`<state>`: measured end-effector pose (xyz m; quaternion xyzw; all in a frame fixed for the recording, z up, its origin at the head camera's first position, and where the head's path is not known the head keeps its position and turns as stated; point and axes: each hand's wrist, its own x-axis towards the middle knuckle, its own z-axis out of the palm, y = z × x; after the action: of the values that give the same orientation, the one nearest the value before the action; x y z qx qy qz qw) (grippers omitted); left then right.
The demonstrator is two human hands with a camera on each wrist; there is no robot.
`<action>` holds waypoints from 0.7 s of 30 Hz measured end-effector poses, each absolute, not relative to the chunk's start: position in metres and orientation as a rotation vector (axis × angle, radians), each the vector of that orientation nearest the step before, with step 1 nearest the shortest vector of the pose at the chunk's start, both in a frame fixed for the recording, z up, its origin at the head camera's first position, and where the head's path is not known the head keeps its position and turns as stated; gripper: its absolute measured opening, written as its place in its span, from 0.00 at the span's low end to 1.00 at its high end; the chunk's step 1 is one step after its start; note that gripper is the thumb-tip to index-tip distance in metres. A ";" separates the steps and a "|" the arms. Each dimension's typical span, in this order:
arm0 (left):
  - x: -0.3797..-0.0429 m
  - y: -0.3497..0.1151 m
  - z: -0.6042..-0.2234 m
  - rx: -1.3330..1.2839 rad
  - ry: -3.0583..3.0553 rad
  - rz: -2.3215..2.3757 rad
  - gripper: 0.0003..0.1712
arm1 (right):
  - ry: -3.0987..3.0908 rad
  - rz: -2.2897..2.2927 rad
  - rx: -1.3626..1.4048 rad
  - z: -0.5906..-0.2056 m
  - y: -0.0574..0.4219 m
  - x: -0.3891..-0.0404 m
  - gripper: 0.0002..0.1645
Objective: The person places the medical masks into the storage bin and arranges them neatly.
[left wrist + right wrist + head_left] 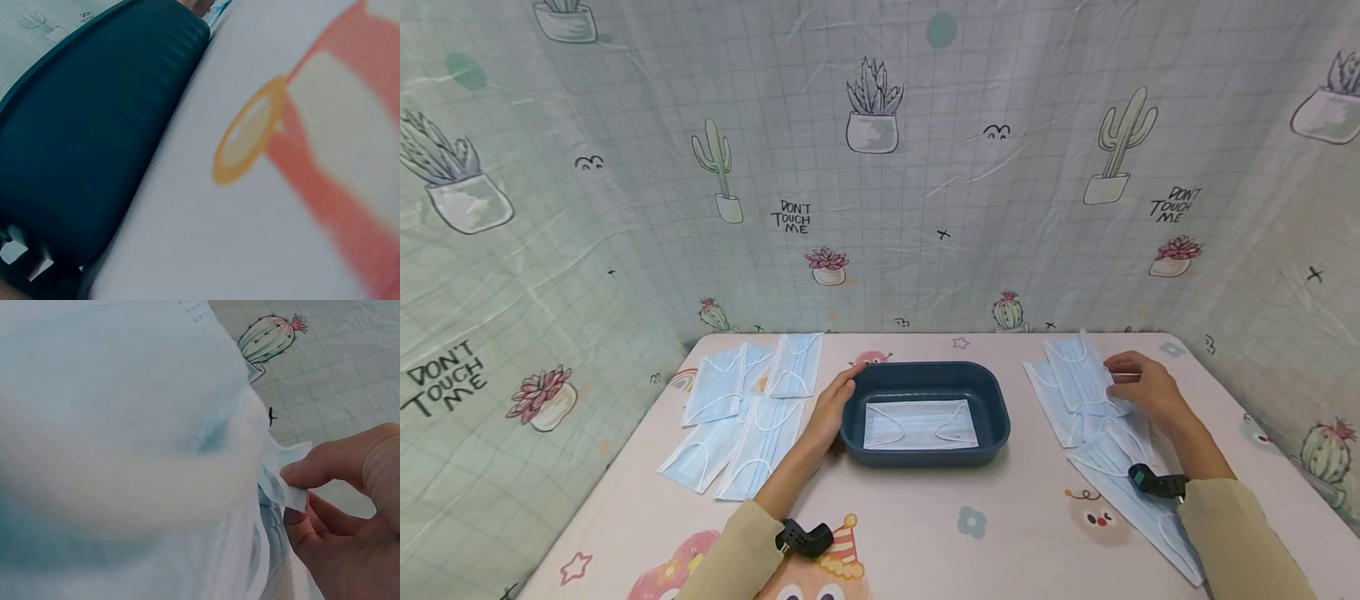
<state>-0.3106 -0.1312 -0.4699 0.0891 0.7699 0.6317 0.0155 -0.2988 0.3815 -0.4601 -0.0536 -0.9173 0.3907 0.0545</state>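
Observation:
A dark blue plastic basin (925, 458) stands mid-table, with one pale blue face mask (920, 423) lying flat inside. My left hand (829, 412) holds the basin's left end, its fingertips at the rim; the thumb is hidden. In the left wrist view the basin's outer wall (106, 125) fills the left side. Over on the right, my right hand (1146, 387) pinches the edge of a face mask (1078, 375) between thumb and fingers. The right wrist view shows this pinched mask edge (289, 478) up close. Other masks (1127, 462) lie overlapping beneath and in front of it.
Several more face masks (745, 417) lie spread to the left of the basin. The pale table (917, 542) has printed cartoon figures. A patterned plastic curtain (880, 192) rises behind the table and along both sides.

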 end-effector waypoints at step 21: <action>-0.308 -0.132 -0.468 0.277 2.390 1.960 0.25 | -2.831 1.495 -0.141 -0.447 0.388 -0.299 0.37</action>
<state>-0.3084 -0.1317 -0.4677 0.0892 0.7700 0.6315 0.0192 -0.2991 0.3879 -0.4467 -0.0439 -0.8829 0.4664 -0.0316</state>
